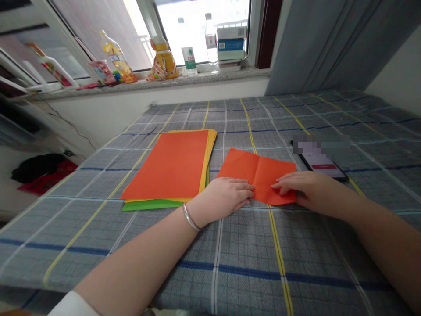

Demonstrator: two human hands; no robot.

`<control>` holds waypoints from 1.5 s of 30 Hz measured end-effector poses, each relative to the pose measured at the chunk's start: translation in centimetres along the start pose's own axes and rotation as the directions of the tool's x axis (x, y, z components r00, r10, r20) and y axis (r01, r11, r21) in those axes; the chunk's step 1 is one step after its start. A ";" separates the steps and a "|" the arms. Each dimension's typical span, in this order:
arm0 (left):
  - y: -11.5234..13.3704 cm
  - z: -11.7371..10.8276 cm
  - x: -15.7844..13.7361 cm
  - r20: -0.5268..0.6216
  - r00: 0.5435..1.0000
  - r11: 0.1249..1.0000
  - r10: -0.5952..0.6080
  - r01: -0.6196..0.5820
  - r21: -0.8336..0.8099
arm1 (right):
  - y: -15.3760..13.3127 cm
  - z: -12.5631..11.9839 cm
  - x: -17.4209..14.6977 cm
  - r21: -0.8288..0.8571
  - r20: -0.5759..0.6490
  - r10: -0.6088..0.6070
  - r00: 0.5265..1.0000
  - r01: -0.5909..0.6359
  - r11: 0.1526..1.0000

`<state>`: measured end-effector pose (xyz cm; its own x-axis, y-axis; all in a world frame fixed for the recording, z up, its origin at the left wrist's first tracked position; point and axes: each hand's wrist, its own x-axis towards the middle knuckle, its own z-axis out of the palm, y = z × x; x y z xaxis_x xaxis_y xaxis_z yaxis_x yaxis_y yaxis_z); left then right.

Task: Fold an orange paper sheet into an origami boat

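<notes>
An orange-red sheet of paper [241, 162] with a crease down its middle lies on the plaid cloth in front of me. My left hand [230, 195] rests flat on its near left part, fingers stretched toward the crease. On the right part lies my right hand [292, 186], its fingers extended over the paper and slightly bent, thumb side partly hidden. Neither hand grips the sheet. Just left of it sits a stack of coloured paper [174, 164], orange on top with yellow and green edges showing beneath.
A phone [320, 162] with a lit screen lies beyond my right hand. The plaid cloth [158, 272] covers the whole surface. On the windowsill [210, 79] at the back stand a yellow bottle [164, 57], a clear bottle [211, 41] and stacked boxes [231, 46].
</notes>
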<state>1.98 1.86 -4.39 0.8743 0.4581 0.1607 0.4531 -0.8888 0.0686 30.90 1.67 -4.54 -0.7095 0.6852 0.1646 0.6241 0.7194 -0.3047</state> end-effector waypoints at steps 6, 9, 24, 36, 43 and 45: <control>0.1 -1.2 -0.6 0.093 0.995 0.998 -0.033 0.038 -0.053 | 1.5 -0.1 0.2 0.235 0.006 0.059 0.998 -0.059 0.970; 0.0 -1.4 -0.5 0.094 0.995 0.997 0.014 -0.007 -0.078 | 1.7 -0.2 0.2 0.227 -0.016 0.083 0.996 -0.077 0.971; 0.0 -1.4 -0.3 0.024 0.996 0.988 0.085 -0.082 -0.131 | 0.2 1.4 1.6 0.171 -0.086 0.393 0.915 -0.375 0.911; 0.1 -1.2 -0.2 0.039 0.998 0.983 0.050 -0.043 -0.177 | 0.2 0.6 1.2 0.165 -0.168 0.441 0.882 -0.416 0.894; 0.0 -1.1 -0.3 0.045 0.996 0.990 0.071 -0.065 -0.124 | 0.7 1.7 1.6 0.173 -0.127 0.475 0.871 -0.452 0.875; 0.1 -0.9 -0.3 0.045 0.995 0.991 0.090 -0.085 -0.103 | 0.9 2.0 1.7 0.155 -0.146 0.483 0.864 -0.462 0.873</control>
<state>1.60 1.65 -3.60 0.9185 0.3764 0.1213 0.3570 -0.9211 0.1554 29.58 3.21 -6.39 -0.2637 0.9555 0.1323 0.8219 0.2944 -0.4877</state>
